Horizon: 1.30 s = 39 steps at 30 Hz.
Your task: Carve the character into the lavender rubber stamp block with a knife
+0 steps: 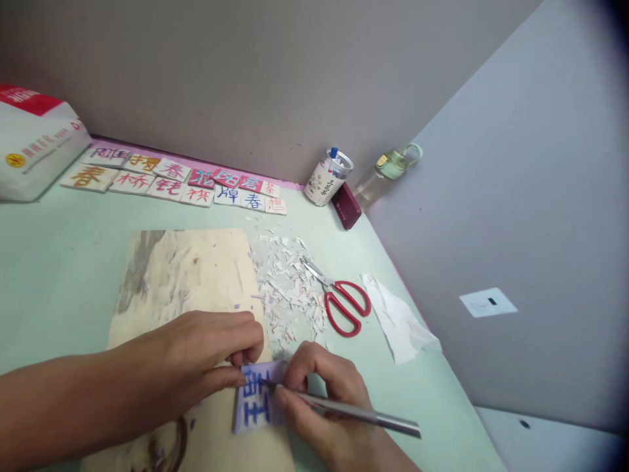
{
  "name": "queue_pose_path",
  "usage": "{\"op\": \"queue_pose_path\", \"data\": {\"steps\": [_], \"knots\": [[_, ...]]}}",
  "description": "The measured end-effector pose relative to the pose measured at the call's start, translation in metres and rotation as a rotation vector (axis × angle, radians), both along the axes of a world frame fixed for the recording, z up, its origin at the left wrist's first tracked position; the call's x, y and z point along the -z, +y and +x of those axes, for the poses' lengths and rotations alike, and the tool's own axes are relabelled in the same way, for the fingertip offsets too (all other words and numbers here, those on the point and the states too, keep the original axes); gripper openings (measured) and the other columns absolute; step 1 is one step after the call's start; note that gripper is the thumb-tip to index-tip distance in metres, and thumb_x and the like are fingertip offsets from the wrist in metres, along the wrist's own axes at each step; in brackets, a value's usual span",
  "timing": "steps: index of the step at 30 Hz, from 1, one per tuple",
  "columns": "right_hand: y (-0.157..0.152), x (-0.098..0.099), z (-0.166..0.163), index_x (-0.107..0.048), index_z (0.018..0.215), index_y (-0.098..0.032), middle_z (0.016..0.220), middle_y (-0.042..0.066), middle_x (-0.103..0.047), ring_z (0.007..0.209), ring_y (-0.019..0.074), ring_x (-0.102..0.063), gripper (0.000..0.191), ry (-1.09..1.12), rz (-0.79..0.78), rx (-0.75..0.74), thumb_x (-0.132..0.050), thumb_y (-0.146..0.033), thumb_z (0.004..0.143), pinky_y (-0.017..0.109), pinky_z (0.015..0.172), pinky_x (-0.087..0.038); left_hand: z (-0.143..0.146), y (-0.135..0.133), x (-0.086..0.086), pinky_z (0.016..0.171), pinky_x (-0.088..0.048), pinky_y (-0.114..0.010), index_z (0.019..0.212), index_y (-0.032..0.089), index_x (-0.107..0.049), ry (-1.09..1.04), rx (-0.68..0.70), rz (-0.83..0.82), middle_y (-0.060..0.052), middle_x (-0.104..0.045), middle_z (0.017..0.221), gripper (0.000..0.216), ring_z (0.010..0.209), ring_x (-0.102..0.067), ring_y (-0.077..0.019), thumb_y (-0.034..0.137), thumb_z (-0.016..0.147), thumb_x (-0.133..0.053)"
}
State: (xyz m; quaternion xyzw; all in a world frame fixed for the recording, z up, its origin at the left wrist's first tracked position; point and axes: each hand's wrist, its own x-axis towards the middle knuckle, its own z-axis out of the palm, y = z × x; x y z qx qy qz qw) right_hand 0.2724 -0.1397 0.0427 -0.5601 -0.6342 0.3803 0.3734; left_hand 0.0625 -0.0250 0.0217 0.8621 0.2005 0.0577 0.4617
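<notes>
Head view: a lavender tile (259, 401) with blue strokes (256, 413) lies between curled left fingers (251, 335), their hold unclear, and right fingers (303, 367) pinching a silver knife (363, 414), its tip at the strokes; beneath, a wooden board (221, 275).

A tabletop craft corner, home or office I cannot tell: a craft knife (366, 416) gripped in the right hand (341, 388), a wooden board (221, 269) left of that grip, white scraps (289, 295) and red-handled scissors (333, 286) beyond it, rows of lettered tiles (166, 188) farther off, a drinking bottle (378, 182) by the wall (491, 196)
</notes>
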Motion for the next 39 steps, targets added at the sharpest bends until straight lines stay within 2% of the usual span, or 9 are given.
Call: {"op": "queue_pose_path", "data": {"steps": [11, 23, 29, 35, 39], "knots": [[0.001, 0.007, -0.003, -0.053, 0.071, -0.021, 0.068, -0.002, -0.059, 0.059, 0.0096, -0.052, 0.02, -0.06, 0.087, -0.037, -0.065, -0.02, 0.087, 0.021, 0.056, -0.041, -0.001, 0.0, 0.0, 0.066, -0.035, -0.023, 0.086, 0.022, -0.053, -0.024, 0.023, 0.003, 0.004, -0.058, 0.083, 0.012, 0.073, -0.05, -0.0125, 0.014, 0.094, -0.052], [0.0, 0.01, -0.003, -0.053, 0.077, -0.021, 0.072, 0.0, -0.063, 0.063, 0.0121, -0.058, 0.017, -0.072, 0.2, -0.088, -0.062, -0.017, 0.09, 0.023, 0.059, -0.046, -0.001, -0.001, 0.0, 0.066, -0.035, -0.023, 0.084, 0.022, -0.053, -0.034, 0.005, 0.008, 0.004, -0.058, 0.082, 0.012, 0.072, -0.049, -0.0128, 0.012, 0.091, -0.052], [0.001, 0.01, -0.003, -0.051, 0.075, -0.021, 0.071, 0.0, -0.062, 0.062, 0.0117, -0.057, 0.018, -0.097, 0.208, -0.1, -0.062, -0.017, 0.089, 0.022, 0.058, -0.045, 0.0, -0.001, 0.001, 0.066, -0.035, -0.023, 0.083, 0.022, -0.053, -0.032, -0.005, 0.0, 0.004, -0.058, 0.082, 0.012, 0.072, -0.049, -0.0126, 0.012, 0.091, -0.053], [0.0, 0.019, -0.007, -0.05, 0.08, -0.022, 0.071, -0.001, -0.061, 0.064, 0.012, -0.057, 0.016, -0.165, 0.386, -0.141, -0.057, -0.013, 0.092, 0.023, 0.058, -0.045, 0.0, -0.001, 0.0, 0.067, -0.036, -0.023, 0.085, 0.021, -0.056, -0.038, 0.017, 0.005, 0.003, -0.059, 0.083, 0.012, 0.074, -0.05, -0.0133, 0.015, 0.093, -0.051], [-0.001, 0.026, -0.01, -0.05, 0.082, -0.022, 0.073, -0.001, -0.059, 0.065, 0.0121, -0.055, 0.016, -0.155, 0.44, -0.123, -0.056, -0.013, 0.093, 0.023, 0.059, -0.047, 0.001, -0.001, -0.002, 0.066, -0.036, -0.023, 0.084, 0.021, -0.056, -0.055, 0.007, 0.017, 0.002, -0.06, 0.083, 0.012, 0.073, -0.051, -0.0133, 0.014, 0.092, -0.05]]}}
